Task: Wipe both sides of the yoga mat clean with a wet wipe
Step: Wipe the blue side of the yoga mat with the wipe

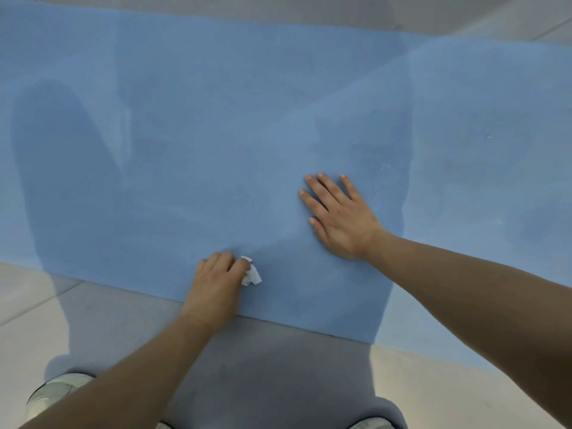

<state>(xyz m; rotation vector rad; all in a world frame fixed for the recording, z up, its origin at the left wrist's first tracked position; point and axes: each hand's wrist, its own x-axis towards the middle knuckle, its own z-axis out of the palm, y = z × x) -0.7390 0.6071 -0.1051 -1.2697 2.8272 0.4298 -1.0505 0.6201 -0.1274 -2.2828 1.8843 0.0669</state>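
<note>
While right hand [342, 216] presses mat [185, 134] flat, left hand [216, 281] grips wipe [252, 274].

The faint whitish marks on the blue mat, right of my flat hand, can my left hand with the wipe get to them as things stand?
Probably not directly: the right hand lies flat between the wet wipe and the marks.
</note>
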